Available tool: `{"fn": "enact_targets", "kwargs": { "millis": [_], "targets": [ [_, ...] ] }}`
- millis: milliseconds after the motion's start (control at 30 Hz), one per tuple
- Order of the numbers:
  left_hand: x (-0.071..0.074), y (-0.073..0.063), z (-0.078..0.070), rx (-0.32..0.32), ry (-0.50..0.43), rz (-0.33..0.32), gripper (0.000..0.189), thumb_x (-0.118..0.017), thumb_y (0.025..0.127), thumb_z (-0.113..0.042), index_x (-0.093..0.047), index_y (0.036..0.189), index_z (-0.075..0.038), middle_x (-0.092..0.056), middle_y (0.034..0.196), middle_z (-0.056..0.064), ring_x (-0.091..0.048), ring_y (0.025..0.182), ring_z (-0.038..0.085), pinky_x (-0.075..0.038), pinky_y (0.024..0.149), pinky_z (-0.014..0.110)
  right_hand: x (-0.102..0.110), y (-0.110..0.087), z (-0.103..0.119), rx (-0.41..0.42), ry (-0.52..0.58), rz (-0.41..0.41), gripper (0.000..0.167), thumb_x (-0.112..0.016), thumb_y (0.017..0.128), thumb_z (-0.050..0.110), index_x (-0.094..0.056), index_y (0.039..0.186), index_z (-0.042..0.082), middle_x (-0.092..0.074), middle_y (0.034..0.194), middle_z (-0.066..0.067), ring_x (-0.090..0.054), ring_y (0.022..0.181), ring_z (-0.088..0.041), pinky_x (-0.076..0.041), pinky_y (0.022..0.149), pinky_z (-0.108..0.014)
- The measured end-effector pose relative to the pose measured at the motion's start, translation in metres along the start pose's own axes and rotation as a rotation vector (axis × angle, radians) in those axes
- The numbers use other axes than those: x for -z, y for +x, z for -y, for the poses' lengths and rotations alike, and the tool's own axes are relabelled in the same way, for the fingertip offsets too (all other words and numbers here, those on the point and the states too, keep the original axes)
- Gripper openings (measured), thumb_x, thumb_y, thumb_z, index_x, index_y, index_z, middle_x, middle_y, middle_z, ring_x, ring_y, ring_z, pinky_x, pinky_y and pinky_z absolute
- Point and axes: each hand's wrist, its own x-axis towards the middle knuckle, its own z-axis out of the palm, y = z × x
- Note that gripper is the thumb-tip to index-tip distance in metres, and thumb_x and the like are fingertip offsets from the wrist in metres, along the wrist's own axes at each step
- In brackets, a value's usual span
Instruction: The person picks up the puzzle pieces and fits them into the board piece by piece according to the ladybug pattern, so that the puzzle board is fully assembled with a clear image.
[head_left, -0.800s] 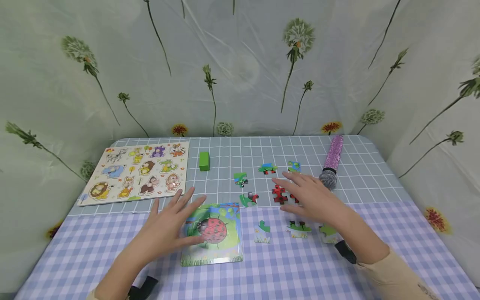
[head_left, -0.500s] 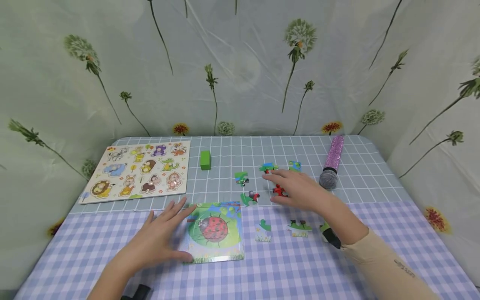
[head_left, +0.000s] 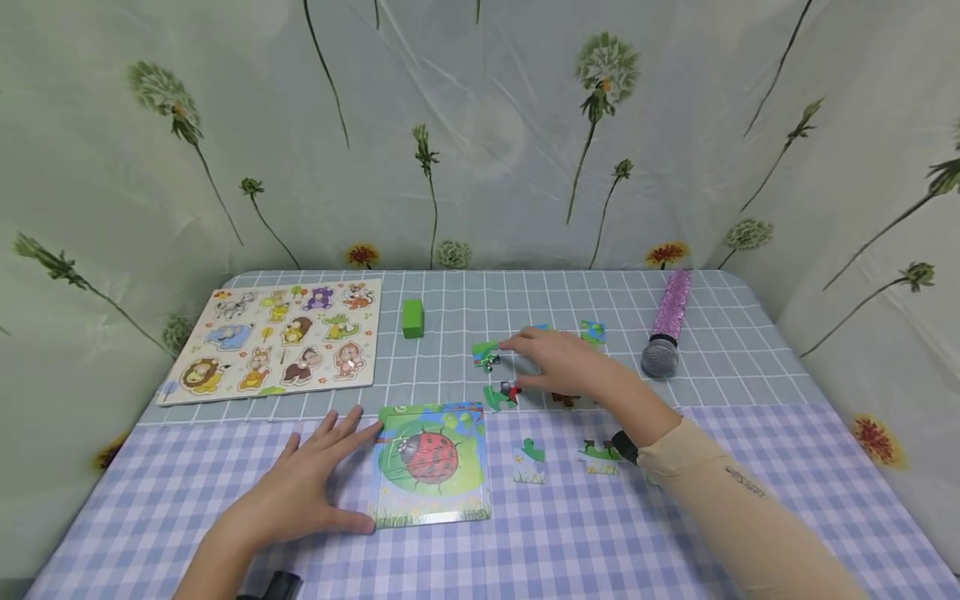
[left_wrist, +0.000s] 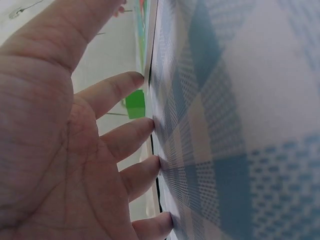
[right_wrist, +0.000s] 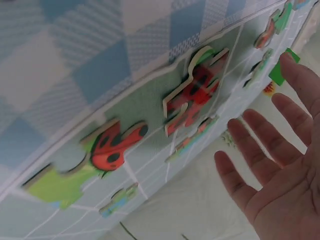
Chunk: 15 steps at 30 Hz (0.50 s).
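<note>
My left hand [head_left: 303, 483] has its fingers spread beside a square ladybug puzzle board [head_left: 431, 462], with thumb and index fingertip at the board's left edge. In the left wrist view, the fingertips of this hand [left_wrist: 75, 150] rest on the checked cloth. Over the loose jigsaw pieces is my right hand [head_left: 566, 362], its fingers extended and holding nothing. Nearest those fingertips are a green-and-blue piece [head_left: 486, 356] and a green piece with red and grey [head_left: 501, 396]. The right wrist view shows a red spotted piece [right_wrist: 197, 95] apart from the right hand [right_wrist: 280, 165].
An animal peg board [head_left: 277, 342] lies at the back left, with a green block [head_left: 412, 319] to its right. A pink glittery microphone [head_left: 666, 325] lies at the back right. More pieces, including a grass-edged piece [head_left: 529, 462], lie right of the ladybug board.
My right hand has moved left across the loose pieces. My left hand has drawn back from over the ladybug board to its left edge. The pieces have stayed in place.
</note>
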Motion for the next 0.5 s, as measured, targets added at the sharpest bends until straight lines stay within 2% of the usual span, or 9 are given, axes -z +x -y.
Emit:
{"fn": "enact_targets", "kwargs": {
  "millis": [233,500],
  "targets": [
    [0.001,0.0,0.0,-0.005,-0.029,0.018,0.124,-0.094,0.057,-0.072,-0.046,0.164,-0.031,-0.031,0.176,0.017,-0.022,0.16,0.057,-0.012,0.112,0.093,-0.002,0.02,0.0,0.038,0.038,0.011,0.054,-0.074,0.103,0.027,-0.061,0.152,0.01,-0.063,0.15,-0.014,-0.066,0.132,-0.032,-0.057,0.109,-0.049],
    [0.0,0.001,0.0,0.003,-0.025,0.027,0.123,-0.094,0.057,-0.071,-0.046,0.164,-0.031,-0.032,0.176,0.015,-0.024,0.16,0.057,-0.013,0.112,0.093,-0.008,0.036,-0.001,0.023,0.049,0.041,0.052,-0.074,0.103,0.025,-0.061,0.152,0.011,-0.062,0.148,-0.013,-0.068,0.125,-0.028,-0.06,0.102,-0.045]
  ]
}}
